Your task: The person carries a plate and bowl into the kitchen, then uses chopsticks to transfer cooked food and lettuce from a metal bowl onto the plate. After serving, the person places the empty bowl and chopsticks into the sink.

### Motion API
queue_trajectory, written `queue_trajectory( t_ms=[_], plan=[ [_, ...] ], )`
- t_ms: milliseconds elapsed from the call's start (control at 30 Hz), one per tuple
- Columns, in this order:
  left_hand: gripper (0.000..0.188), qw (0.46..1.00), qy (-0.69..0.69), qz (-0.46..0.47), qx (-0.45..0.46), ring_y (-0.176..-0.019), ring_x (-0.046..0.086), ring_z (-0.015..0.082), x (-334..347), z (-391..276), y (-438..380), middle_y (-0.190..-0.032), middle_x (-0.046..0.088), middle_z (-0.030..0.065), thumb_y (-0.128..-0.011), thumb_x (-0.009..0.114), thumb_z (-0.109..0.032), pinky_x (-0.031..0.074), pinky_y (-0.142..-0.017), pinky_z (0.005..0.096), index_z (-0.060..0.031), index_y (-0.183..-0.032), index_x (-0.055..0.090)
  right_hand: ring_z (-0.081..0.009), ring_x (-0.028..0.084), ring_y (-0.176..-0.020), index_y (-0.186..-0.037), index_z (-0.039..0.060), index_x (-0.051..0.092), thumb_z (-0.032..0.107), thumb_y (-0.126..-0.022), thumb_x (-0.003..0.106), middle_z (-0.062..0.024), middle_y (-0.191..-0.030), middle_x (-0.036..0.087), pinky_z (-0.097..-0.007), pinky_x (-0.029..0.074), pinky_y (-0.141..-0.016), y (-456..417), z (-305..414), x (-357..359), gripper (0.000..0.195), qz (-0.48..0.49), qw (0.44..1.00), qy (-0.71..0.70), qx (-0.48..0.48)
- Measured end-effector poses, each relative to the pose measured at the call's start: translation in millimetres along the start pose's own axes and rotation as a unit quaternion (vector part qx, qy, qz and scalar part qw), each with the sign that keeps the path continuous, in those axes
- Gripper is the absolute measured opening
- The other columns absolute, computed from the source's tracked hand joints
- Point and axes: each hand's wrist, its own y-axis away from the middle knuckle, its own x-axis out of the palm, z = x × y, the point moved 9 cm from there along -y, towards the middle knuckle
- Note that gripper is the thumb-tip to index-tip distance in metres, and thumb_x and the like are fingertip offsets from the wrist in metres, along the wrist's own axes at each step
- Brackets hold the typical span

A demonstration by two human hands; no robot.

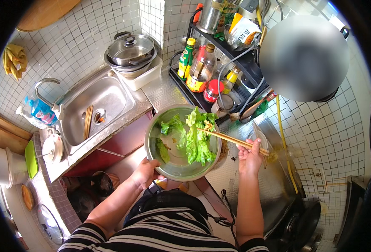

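My left hand [146, 172] grips the near left rim of a round metal bowl [179, 171], thumb over the edge. Between the fingers of my right hand [250, 154] is a pair of wooden chopsticks [228, 138], pointing left over the bowl. At their tips hangs a clump of green lettuce leaves [199, 141], above the bowl's right side, with small yellowish-brown bits on it. More lettuce [173, 126] lies inside the bowl, at the far left and along the left wall. Whether the hanging leaves touch the bowl's bottom I cannot tell.
Left is a steel sink [110, 94] with several chopsticks [88, 123] in it. A black rack [185, 85] of sauce bottles stands beyond the bowl. A lidded pot [130, 47] sits in stacked basins. On the right are a steel counter [232, 176] and a yellow hose [283, 135].
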Motion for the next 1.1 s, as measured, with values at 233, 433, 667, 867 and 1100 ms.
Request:
queue_trajectory(
  t_ms=[233,433,667,867,1100],
  plan=[
    [0.03,1.0,-0.006,-0.014,0.011,-0.056,0.055,0.0207,3.2,-4.9,2.5,-0.083,0.055,0.0135,-0.079,0.042,-0.005,0.047,-0.041,0.0269,0.0004,-0.108,0.039,-0.0173,0.058,-0.054,-0.079,0.0011,0.051,0.035,-0.086,0.047,-0.0073,-0.067,0.056,-0.0222,0.04,-0.047,-1.2,7.4,-0.7,0.035,-0.006,1.0,-0.013,-0.003],
    [0.029,1.0,-0.001,-0.01,0.012,-0.056,0.055,0.0204,0.3,-4.2,-2.1,-0.082,0.056,0.0128,-0.079,0.042,-0.004,0.047,-0.04,0.0269,0.0002,-0.107,0.04,-0.0167,0.058,-0.055,-0.079,0.002,0.051,0.036,-0.086,0.047,-0.0067,-0.066,0.056,-0.0215,0.041,-0.048,-5.1,2.8,-1.9,0.035,-0.003,1.0,-0.023,0.012],
    [0.028,1.0,-0.007,0.004,0.015,-0.056,0.055,0.0196,3.5,-6.5,-3.1,-0.082,0.056,0.0124,-0.078,0.042,-0.004,0.047,-0.04,0.0266,-0.0003,-0.106,0.041,-0.0167,0.058,-0.055,-0.081,0.0021,0.051,0.037,-0.086,0.047,-0.0063,-0.065,0.057,-0.0221,0.041,-0.05,-8.1,2.4,-4.0,0.036,-0.008,1.0,-0.026,0.007],
    [0.027,1.0,-0.001,-0.018,0.011,-0.059,0.055,0.0196,-10.0,-7.5,-8.4,-0.083,0.056,0.0123,-0.078,0.043,-0.005,0.047,-0.041,0.0267,-0.0009,-0.105,0.043,-0.016,0.057,-0.057,-0.083,0.0029,0.05,0.039,-0.085,0.048,-0.0053,-0.066,0.056,-0.0204,0.041,-0.052,-14.5,3.8,-9.5,0.036,-0.019,0.999,-0.04,0.025],
    [0.022,0.996,-0.003,-0.086,0.034,-0.062,0.055,0.0213,-46.7,-21.7,-7.7,-0.081,0.056,0.0125,-0.077,0.043,-0.005,0.047,-0.043,0.0299,0.0017,-0.098,0.048,-0.0126,0.058,-0.059,-0.079,0.0087,0.055,0.042,-0.081,0.053,0.002,-0.061,0.054,-0.0174,0.041,-0.048,-35.3,37.3,-45.9,0.034,-0.046,0.997,-0.053,-0.013]
  ],
)
